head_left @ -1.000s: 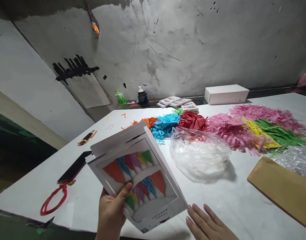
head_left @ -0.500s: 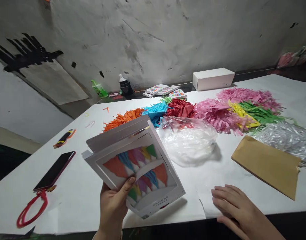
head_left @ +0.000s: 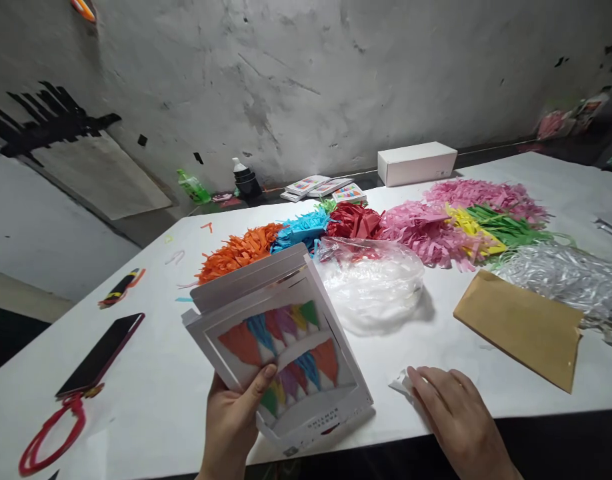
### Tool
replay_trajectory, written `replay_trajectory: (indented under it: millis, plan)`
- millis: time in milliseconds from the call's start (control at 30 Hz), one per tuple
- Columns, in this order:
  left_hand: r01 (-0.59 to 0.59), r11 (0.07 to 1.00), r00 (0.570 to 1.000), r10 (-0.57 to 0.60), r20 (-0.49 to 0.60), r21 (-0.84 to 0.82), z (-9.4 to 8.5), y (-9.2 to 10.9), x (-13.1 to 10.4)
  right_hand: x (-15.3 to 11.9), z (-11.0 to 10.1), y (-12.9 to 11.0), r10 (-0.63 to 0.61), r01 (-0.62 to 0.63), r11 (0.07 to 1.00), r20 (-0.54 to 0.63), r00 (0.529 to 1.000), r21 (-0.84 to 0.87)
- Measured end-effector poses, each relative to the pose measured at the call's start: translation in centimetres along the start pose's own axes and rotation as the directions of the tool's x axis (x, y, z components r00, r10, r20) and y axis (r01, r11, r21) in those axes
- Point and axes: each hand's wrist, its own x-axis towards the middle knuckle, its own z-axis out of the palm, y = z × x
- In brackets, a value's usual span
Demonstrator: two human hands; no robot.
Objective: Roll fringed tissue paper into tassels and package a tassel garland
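Note:
My left hand [head_left: 236,413] grips a flat white cardboard box [head_left: 331,417], thumb on its front. Printed colored tassels show on the front, with upside-down "TASSEL BUNTING" lettering. The box is tilted, and its flap [head_left: 251,277] stands open at the upper end. Near the table's front edge, my right hand [head_left: 456,413] is closed on a small crumpled white paper piece [head_left: 400,381]. Whether this piece is loose or part of the white table covering [head_left: 151,413] cannot be made out. A clear plastic bag [head_left: 371,287] lies beyond the box.
Orange [head_left: 241,250], blue [head_left: 301,230], red [head_left: 355,220] and pink [head_left: 426,230] tassel bundles line the middle. A brown envelope [head_left: 521,327] and silver strands [head_left: 561,277] lie right. Left is a phone [head_left: 101,357]. At the back are a white box [head_left: 419,165] and printed boxes [head_left: 306,185].
My right hand has gone from fingers laid out over the table to closed on the white paper piece. The box in my left hand has shifted slightly right and down in view.

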Motion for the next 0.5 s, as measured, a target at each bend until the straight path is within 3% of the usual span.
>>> replay_trajectory:
  millis: [100,300,500]
  plan:
    - [0.002,1.000,1.000,-0.002,0.008,-0.010,-0.2,-0.3,0.2,-0.2,0.4,0.7,-0.048,0.049,0.999,-0.059,0.997,0.018]
    - [0.011,1.000,1.000,-0.011,-0.006,-0.008,0.1,-0.6,0.0,1.5,1.2,1.0,-0.053,0.053,0.998,0.001,0.999,0.029]
    - [-0.012,1.000,0.999,0.010,0.049,0.022,-0.1,-0.8,-0.1,2.1,0.7,-0.4,0.058,-0.071,0.957,0.053,0.997,0.283]
